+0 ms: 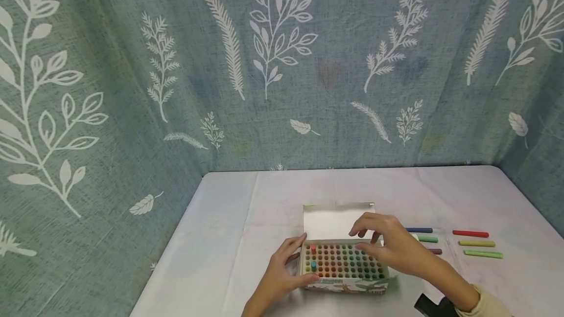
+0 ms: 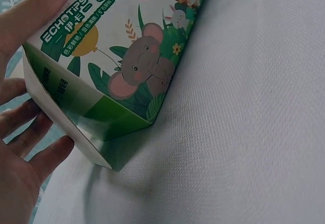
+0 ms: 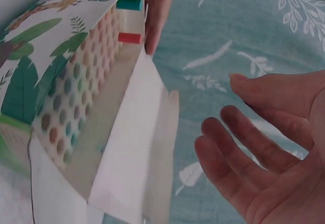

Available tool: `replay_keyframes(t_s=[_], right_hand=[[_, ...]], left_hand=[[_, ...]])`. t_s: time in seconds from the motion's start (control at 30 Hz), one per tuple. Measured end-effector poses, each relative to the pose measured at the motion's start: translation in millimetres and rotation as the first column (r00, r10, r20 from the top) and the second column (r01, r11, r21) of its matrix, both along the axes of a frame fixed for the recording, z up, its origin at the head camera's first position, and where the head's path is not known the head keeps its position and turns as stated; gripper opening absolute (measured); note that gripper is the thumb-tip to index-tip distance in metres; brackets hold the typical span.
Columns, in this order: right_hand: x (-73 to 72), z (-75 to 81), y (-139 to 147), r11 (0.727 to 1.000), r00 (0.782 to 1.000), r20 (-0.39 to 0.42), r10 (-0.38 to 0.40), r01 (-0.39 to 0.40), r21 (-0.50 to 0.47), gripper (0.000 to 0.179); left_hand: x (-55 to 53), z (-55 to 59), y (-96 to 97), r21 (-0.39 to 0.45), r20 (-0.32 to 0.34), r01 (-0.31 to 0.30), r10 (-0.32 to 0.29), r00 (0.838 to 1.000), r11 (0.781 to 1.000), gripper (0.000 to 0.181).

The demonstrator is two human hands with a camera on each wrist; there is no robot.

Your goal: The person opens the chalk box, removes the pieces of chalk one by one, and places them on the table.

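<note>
A printed box of coloured chalk [image 1: 345, 285] stands on the table, its white lid [image 1: 330, 221] folded back. Rows of round holes fill its top. A red chalk [image 1: 313, 248] and a teal chalk [image 1: 314, 265] stick up from holes at the left. My left hand [image 1: 282, 268] grips the box's left end, thumb on the front face, fingers at the side flap [image 2: 66, 127]. Over the box's right part hovers my right hand [image 1: 394, 243], thumb and fingers apart, holding nothing; the right wrist view shows its fingers [image 3: 244, 142] loosely bent.
Right of the box lie blue [image 1: 419, 230], green [image 1: 429, 239] and purple [image 1: 435, 251] chalks, partly behind my right hand. Farther right are red [image 1: 470, 234], yellow [image 1: 477, 243] and light green [image 1: 483, 254] chalks. A patterned curtain [image 1: 330, 136] encloses the white table [image 1: 246, 219].
</note>
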State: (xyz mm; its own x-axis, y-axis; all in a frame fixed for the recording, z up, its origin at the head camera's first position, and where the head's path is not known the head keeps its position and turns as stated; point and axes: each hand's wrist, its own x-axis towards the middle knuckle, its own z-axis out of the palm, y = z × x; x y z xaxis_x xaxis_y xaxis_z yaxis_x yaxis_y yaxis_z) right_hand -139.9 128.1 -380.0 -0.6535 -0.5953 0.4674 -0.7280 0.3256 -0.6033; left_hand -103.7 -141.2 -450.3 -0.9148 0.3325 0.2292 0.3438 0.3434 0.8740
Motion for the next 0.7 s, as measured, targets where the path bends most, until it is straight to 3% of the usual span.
replay_keyframes(t_s=[0.2,0.47,0.57,0.7], right_hand=[[-1.9,-2.2,-13.7,0.999,0.998,0.054,0.016,-0.018,0.031,0.028],[-4.5,-4.6,-32.3,0.994,0.991,0.124,0.048,-0.06,0.087,0.021],[-6.1,-6.9,-38.6,0.993,0.991,0.119,0.064,-0.075,0.091,0.019],[-8.8,-9.8,-46.1,0.992,0.989,0.125,0.077,-0.089,0.089,0.018]], left_hand=[[-2.1,-4.4,-0.7,0.007,-0.001,-0.004,0.004,1.0,1.0,0.077],[-13.5,-32.3,-4.4,-0.018,-0.055,-0.016,0.015,0.998,1.0,0.08],[-13.0,-30.9,-4.2,-0.014,-0.059,-0.011,0.011,0.998,1.0,0.079],[-7.9,-16.8,-2.3,0.009,-0.047,0.002,-0.002,0.999,1.0,0.078]])
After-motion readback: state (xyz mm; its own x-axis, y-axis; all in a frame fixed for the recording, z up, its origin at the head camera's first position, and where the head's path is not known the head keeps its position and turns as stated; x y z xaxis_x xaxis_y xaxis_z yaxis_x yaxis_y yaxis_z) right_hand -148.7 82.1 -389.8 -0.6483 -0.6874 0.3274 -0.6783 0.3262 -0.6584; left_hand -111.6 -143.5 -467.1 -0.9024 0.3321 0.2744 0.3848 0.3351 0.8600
